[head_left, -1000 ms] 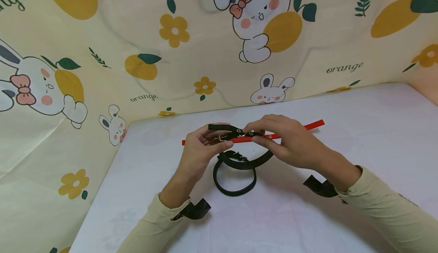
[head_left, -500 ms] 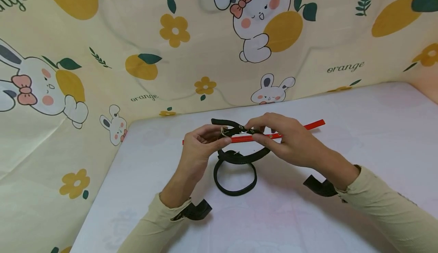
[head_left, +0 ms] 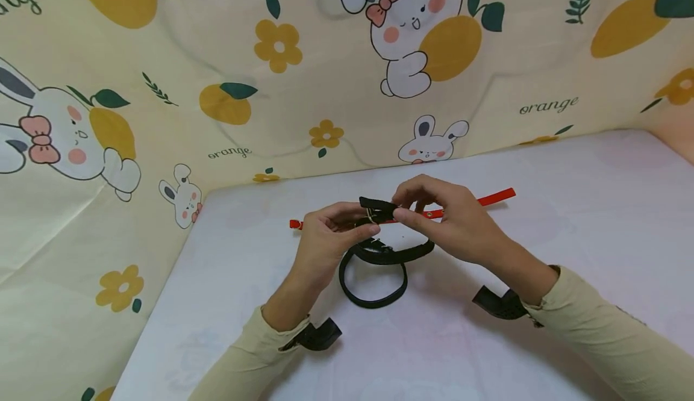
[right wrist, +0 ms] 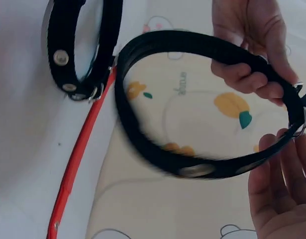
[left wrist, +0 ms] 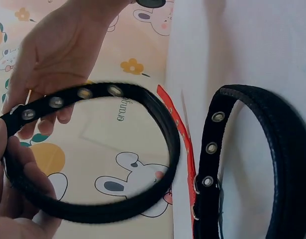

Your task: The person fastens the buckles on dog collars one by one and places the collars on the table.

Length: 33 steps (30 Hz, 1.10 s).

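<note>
Raised over the table, a black collar (head_left: 394,258) forms a closed ring with metal eyelets along its strap. Its silver buckle (right wrist: 298,122) sits at the top between both hands. My left hand (head_left: 325,238) holds the collar at the buckle end, thumb in front and fingers curled behind. My right hand (head_left: 450,214) pinches the strap just right of the buckle with thumb and forefinger. The short free end of the strap points left above the buckle. Whether a buckle pin sits in an eyelet is too small to tell.
A second black collar (head_left: 373,304), also looped, lies on the white table (head_left: 390,353) below the held one. Behind the hands a red collar (head_left: 496,197) lies stretched out straight, partly covered. A backdrop printed with rabbits and oranges (head_left: 450,49) rises along the far and left edges.
The free strap end has shifted right and shows shorter, with my right fingers now on it near the buckle. My left hand has moved slightly right, uncovering the red collar's left end.
</note>
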### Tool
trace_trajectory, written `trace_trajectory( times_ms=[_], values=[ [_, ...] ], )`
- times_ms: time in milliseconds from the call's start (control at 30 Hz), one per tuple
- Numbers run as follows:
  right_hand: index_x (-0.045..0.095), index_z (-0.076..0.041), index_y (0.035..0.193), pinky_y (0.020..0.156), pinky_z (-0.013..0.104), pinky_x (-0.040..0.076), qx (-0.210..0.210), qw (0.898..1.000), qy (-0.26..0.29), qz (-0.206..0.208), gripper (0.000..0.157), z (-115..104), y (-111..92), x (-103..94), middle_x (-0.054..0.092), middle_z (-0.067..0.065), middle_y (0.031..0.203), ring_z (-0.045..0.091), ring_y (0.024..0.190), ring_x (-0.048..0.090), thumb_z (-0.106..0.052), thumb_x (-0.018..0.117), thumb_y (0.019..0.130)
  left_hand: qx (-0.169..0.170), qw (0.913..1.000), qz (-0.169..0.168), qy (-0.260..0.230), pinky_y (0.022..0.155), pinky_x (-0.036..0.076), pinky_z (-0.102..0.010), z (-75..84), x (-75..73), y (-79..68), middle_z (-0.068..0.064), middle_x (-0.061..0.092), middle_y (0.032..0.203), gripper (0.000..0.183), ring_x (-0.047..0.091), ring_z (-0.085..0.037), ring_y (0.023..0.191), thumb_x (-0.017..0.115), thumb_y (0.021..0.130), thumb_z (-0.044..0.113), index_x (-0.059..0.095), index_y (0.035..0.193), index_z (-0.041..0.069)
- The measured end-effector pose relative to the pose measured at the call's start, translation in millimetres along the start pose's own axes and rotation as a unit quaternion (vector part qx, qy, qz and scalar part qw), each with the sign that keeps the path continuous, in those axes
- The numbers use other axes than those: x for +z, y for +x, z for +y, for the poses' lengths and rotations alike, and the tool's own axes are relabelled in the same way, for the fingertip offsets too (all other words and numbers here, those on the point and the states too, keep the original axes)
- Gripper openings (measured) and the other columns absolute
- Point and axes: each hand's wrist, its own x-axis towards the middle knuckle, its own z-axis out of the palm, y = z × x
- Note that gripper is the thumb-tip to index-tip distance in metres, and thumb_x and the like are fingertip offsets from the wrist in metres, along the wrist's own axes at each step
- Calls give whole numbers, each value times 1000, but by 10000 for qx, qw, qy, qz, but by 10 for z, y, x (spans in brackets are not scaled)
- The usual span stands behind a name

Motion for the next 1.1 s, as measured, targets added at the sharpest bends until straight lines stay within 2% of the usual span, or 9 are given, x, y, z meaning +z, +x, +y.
trace_trajectory(
  times_ms=[133, 333, 467, 633, 800, 1100],
  values=[
    [68, -28, 119, 81, 24, 53, -117, 9998, 152, -111, 25, -8, 2, 7, 68, -15, 109, 5, 92, 62, -21, 70, 94, -76, 9999, 66, -6, 81, 57, -25, -2, -3, -9, 2, 73, 90, 32, 69, -13, 86, 78, 80, -6, 70, 111, -4],
    [70, -28, 117, 78, 22, 51, -393, 9991, 149, -57, 26, -16, -1, 8, 68, -15, 106, 4, 91, 61, -16, 69, 94, -53, 9999, 113, -114, 79, 57, -24, -15, -6, -7, 4, 74, 88, 33, 68, -12, 86, 76, 81, -6, 70, 113, -5],
    [70, -29, 114, 80, 22, 51, -154, 9998, 119, 4, 23, -33, -7, 28, 68, -16, 106, 4, 92, 62, -20, 71, 93, -79, 9999, 86, -122, 80, 57, -23, -18, 1, -1, 4, 74, 89, 32, 68, -12, 87, 76, 82, -5, 69, 113, -5],
    [71, -32, 112, 80, 23, 51, 138, 9998, 7, 135, 22, -52, -15, 68, 68, -17, 102, 3, 93, 61, -27, 73, 91, -125, 9998, 51, 143, 81, 57, -23, -4, 22, -10, 1, 74, 93, 31, 68, -14, 88, 78, 81, -2, 71, 112, 0],
    [72, -33, 112, 78, 26, 52, 81, 9996, -186, 171, 22, -45, -26, 52, 67, -18, 102, 2, 93, 60, -28, 74, 91, -51, 10000, -1, 64, 81, 57, -23, 1, 28, -11, 2, 73, 93, 30, 68, -13, 89, 77, 83, -2, 71, 113, -1],
    [73, -34, 107, 72, 26, 47, 164, 9995, -219, 179, 21, -41, -35, 46, 64, -17, 98, 5, 85, 57, -26, 77, 88, 191, 9997, -48, -134, 82, 57, -22, -24, 33, -6, 3, 73, 95, 29, 68, -12, 89, 75, 85, -1, 68, 114, -3]
  ],
)
